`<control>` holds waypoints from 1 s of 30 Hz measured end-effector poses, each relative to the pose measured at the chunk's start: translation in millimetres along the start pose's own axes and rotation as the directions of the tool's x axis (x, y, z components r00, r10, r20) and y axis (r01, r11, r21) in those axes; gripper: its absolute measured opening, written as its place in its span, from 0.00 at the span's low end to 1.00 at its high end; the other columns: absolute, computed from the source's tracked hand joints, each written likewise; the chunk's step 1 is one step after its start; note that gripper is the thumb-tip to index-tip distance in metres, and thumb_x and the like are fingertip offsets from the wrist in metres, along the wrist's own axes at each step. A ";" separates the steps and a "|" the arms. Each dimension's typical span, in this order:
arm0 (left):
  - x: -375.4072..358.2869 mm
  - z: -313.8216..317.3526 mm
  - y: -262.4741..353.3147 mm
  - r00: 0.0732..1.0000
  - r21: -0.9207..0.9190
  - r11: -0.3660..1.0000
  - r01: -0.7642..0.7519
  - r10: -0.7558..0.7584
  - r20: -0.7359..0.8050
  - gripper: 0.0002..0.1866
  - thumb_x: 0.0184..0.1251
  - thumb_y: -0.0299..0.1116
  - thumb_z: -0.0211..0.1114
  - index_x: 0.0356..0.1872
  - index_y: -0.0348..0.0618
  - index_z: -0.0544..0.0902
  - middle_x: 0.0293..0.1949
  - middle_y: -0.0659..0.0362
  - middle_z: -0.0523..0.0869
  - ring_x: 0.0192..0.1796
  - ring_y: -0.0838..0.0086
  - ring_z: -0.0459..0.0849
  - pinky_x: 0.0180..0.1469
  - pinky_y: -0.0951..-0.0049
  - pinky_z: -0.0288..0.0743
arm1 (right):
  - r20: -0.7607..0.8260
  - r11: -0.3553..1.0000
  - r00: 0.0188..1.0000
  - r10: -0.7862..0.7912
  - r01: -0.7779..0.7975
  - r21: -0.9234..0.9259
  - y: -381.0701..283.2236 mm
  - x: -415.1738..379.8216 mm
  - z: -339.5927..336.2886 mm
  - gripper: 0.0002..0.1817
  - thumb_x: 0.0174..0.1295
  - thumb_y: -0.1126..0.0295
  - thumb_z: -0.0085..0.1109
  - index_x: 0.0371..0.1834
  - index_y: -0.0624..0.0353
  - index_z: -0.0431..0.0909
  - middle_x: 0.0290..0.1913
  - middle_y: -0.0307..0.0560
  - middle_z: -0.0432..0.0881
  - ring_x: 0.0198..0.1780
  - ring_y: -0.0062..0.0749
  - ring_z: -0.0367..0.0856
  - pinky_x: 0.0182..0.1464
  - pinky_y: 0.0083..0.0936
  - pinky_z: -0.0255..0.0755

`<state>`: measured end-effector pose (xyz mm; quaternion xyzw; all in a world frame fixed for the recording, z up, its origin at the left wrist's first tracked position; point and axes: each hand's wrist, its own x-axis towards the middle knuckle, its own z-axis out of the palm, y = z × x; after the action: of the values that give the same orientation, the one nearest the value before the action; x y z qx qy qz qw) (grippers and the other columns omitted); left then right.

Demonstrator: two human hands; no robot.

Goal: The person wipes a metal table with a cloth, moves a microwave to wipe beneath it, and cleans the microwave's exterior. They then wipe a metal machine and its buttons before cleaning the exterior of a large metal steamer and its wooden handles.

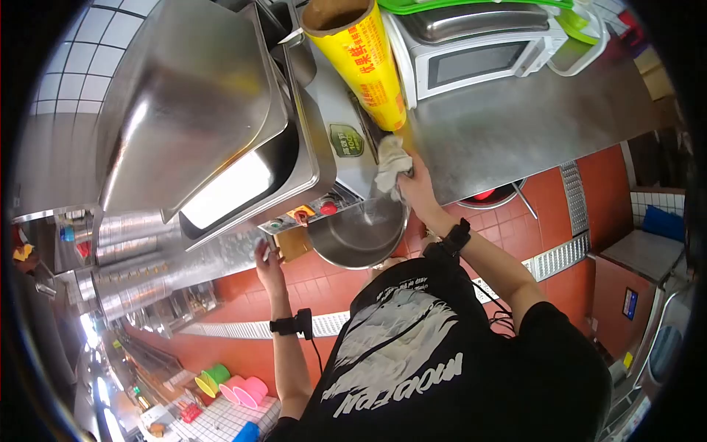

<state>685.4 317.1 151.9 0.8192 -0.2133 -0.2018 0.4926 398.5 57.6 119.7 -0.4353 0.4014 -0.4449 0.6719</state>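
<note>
A crumpled whitish cloth (pixel 392 163) is gripped in my right hand (pixel 418 188), beside the machine's side and the steel counter's front edge, just below the yellow roll (pixel 364 66). Under that hand, a round steel bowl (pixel 359 232) sits in front of the machine's control panel (pixel 313 211), which has a red button. My left hand (pixel 269 259) is raised to the left of the bowl, near a brown box-like object (pixel 293 244). Its fingers are partly bent and small in view; whether they hold anything is unclear.
A large steel container (pixel 313 158) stands at the upper left. A white microwave (pixel 479 62) rests on the steel counter (pixel 515 125). Below the counter's edge is a round pan (pixel 492 199) with something red. Drain grates cross the red tiled floor (pixel 309 283); colored buckets (pixel 250 392) stand lower left.
</note>
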 end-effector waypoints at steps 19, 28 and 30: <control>29.2 -12.0 34.5 0.960 -0.031 0.991 0.130 -0.118 0.254 0.33 0.69 0.26 0.52 0.75 0.42 0.56 0.49 0.51 0.83 0.28 0.74 0.84 0.26 0.76 0.77 | 0.418 0.780 0.821 -0.388 0.534 -0.325 -26.6 60.5 58.4 0.27 0.56 0.79 0.51 0.63 0.60 0.69 0.56 0.57 0.75 0.61 0.44 0.72 0.64 0.31 0.64; 26.6 3.3 27.0 0.994 0.270 0.963 -0.011 -0.018 0.107 0.32 0.67 0.28 0.51 0.74 0.46 0.58 0.25 0.50 0.86 0.24 0.70 0.87 0.24 0.70 0.80 | 0.408 0.496 0.865 -0.293 0.502 -0.708 -10.7 -32.9 28.6 0.35 0.45 0.72 0.68 0.60 0.55 0.67 0.53 0.60 0.72 0.55 0.59 0.72 0.57 0.44 0.68; 29.0 6.6 29.2 0.996 0.319 0.948 -0.010 -0.020 0.092 0.32 0.67 0.29 0.51 0.74 0.44 0.59 0.25 0.49 0.85 0.23 0.70 0.86 0.24 0.70 0.80 | 0.406 0.548 0.905 -0.127 0.405 -0.732 -2.6 -45.2 17.5 0.35 0.44 0.73 0.67 0.61 0.52 0.68 0.52 0.58 0.72 0.52 0.59 0.75 0.54 0.44 0.72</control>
<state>701.4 284.0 171.6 0.8782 -0.2639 -0.2043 0.3426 401.3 103.8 134.3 -0.8097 0.3770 -0.2406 0.3800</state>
